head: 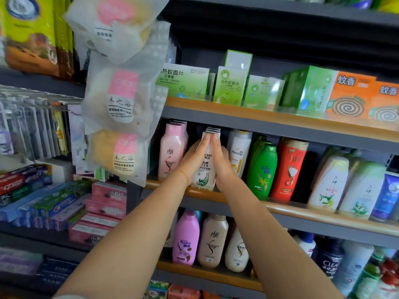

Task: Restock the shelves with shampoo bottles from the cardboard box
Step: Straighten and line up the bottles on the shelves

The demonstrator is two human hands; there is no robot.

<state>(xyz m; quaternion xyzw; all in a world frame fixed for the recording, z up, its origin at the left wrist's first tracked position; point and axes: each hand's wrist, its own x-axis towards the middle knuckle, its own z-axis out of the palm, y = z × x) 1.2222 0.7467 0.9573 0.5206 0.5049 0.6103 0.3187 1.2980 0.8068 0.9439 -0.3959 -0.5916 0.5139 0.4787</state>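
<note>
Bare forearms; thin red string bracelet (pixel 186 177) around the left wrist

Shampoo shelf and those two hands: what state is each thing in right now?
White bottle: upright on the middle shelf, pressed between both hands.
Left hand: fingers straight, flat against the bottle's left side.
Right hand: fingers straight, flat against its right side.
Pink bottle: upright, left of the white one.
Pantene bottle: upright, to its right.
Green bottle: upright.
Red bottle: upright, leaning slightly.
</note>
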